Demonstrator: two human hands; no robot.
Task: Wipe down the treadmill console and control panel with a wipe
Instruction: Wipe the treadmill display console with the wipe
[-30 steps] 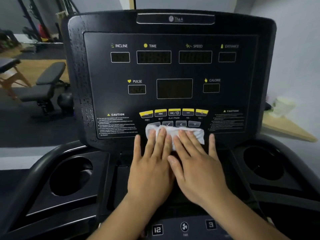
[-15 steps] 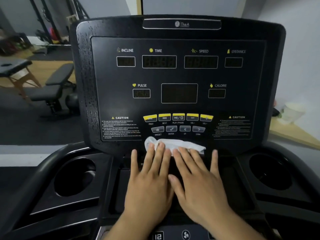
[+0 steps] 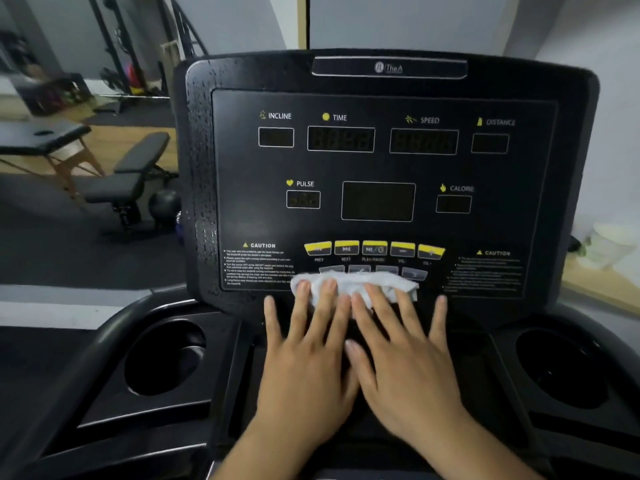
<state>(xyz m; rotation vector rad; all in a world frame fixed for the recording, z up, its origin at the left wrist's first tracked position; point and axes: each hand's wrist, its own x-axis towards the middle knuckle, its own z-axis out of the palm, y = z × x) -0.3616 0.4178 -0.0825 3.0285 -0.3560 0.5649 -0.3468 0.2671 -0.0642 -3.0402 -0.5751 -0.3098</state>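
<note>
At the far left a black massage table (image 3: 45, 138) on wooden legs stands on the gym floor, and just right of it are a padded bench (image 3: 142, 157) and a dark ball (image 3: 166, 202) near the console's edge. Below these, the left cup holder (image 3: 187, 355) sinks into the treadmill's black deck. The console (image 3: 242, 209) stands upright in the middle, its displays dark, with droplets (image 3: 201, 202) beading on its left bezel. The left hand (image 3: 304, 372) lies flat against the console's lower edge, its fingers (image 3: 327, 299) straight and fanned wide. Three fingertips press on the left part of the wipe (image 3: 356, 284), while the little finger rests on bare plastic beside it. The white, crumpled wipe is stretched sideways along the bottom of the control panel. It sits just under the row of yellow buttons (image 3: 374, 248) and covers most of the grey buttons (image 3: 414, 273) below them. The right hand (image 3: 412, 375) lies flat beside the left, touching it, with its thumb against the left hand's inner side. Its fingers (image 3: 377, 306) are also straight and spread wide, pressing the wipe's right part, and the little finger lies off the cloth. Farther right the right cup holder (image 3: 561, 368) mirrors the first. Beyond the console a wooden ledge (image 3: 595, 282) carries a pale, blurred object (image 3: 613, 244).
</note>
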